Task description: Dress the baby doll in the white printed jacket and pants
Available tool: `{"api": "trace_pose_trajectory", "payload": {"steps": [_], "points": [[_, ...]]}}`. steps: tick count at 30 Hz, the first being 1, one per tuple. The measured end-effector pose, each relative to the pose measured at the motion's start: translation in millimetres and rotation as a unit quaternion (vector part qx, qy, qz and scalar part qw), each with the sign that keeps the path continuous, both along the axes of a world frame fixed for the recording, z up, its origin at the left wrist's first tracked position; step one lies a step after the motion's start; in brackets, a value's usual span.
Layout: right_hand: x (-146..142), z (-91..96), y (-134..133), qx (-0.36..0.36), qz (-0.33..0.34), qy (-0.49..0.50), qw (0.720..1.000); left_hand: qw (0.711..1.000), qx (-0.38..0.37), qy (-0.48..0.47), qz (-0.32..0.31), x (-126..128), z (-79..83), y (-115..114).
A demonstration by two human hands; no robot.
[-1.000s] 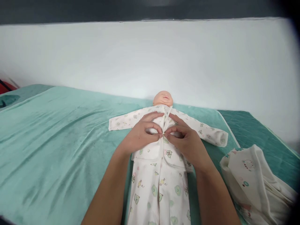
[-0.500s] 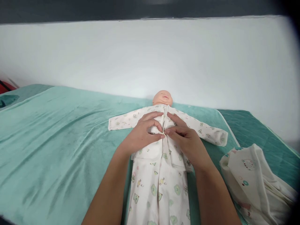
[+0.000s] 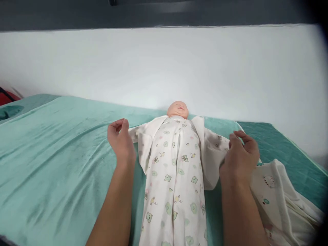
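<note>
"What's over at the far left?"

"A bit of something red (image 3: 7, 98), then the pale green blanket (image 3: 56, 164), creased, running along the white wall (image 3: 102, 68)."

"And the person's left hand (image 3: 120, 138)?"

"Raised above the blanket, just beside the end of a jacket sleeve. Thumb and fingers are curled close together; I can't tell from here whether they pinch any cloth."

"Where's the doll (image 3: 177, 110)?"

"In the middle, on its back on the blanket, head by the wall. The jacket (image 3: 147, 147) lies open, its two front panels spread out to either side over the sleeves. Between them runs a long printed garment (image 3: 176, 191), white with little green animals, from the neck down towards us."

"The right hand (image 3: 242, 150)?"

"By the other sleeve, overlapping its end from where I stand. Fingers bent, and again I can't say whether they grip anything."

"And past it?"

"A folded cream cloth (image 3: 274, 194) partly behind that forearm, then a darker green mat (image 3: 261, 136) at the right."
</note>
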State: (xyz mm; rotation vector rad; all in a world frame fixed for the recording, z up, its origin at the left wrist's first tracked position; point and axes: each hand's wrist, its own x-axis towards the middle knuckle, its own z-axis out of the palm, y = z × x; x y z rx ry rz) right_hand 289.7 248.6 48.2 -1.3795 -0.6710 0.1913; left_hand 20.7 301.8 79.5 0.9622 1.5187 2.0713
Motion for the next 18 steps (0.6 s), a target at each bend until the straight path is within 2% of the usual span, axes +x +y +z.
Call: {"api": "trace_pose_trajectory", "payload": {"steps": [1,3,5,7,9,12,18], "points": [[-1,1.8,-1,0.012,-0.011,-0.018,1.0,0.999,-0.011,0.033,-0.008,1,-2.9,1],[-12,8.4,-5,0.02,-0.014,-0.059,0.998,0.987,-0.033,0.135,-0.079,7,-8.4,3],[-27,14.7,-8,0.002,0.034,-0.121,0.992,0.953,-0.037,0.26,-0.152,16,-14.1,5],[-39,17.0,-8,-0.022,0.097,-0.16,0.982,0.911,-0.031,0.364,-0.191,21,-19.8,12],[-44,16.1,-2,-0.052,0.16,-0.178,0.969,0.882,-0.027,0.423,-0.205,23,-24.2,23],[-40,14.3,19,-0.107,0.21,-0.218,0.947,0.862,-0.043,0.458,-0.213,21,-25.1,37],[-15,14.5,64,-0.242,0.192,-0.332,0.891,0.813,-0.155,0.523,-0.204,18,-11.7,47]]}}
